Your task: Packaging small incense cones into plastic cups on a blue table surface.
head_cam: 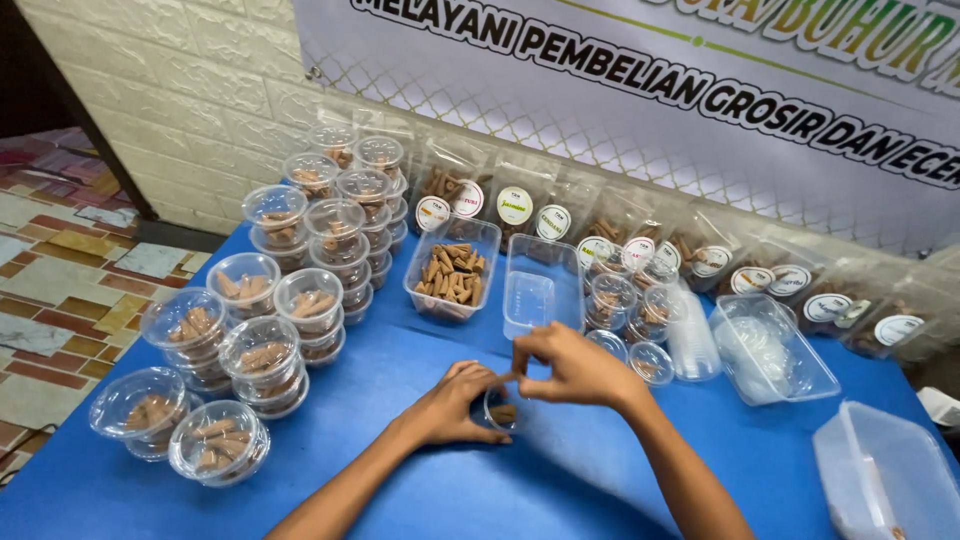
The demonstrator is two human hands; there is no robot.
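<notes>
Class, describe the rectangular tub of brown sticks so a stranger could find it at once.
On the blue table, look just right of the stacked round lidded cups. The rectangular tub is clear, open-topped and full of brown sticks; its neighbour, the empty tub, holds none.

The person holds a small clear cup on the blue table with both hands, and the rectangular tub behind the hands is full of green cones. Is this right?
Not quite: the head view shows brown cones in the rectangular tub, not green. The rest holds: left hand and right hand hold the small clear cup on the blue table.

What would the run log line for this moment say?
left hand: steadies small round cup | right hand: pinches brown piece over cup | surface: blue table
</notes>
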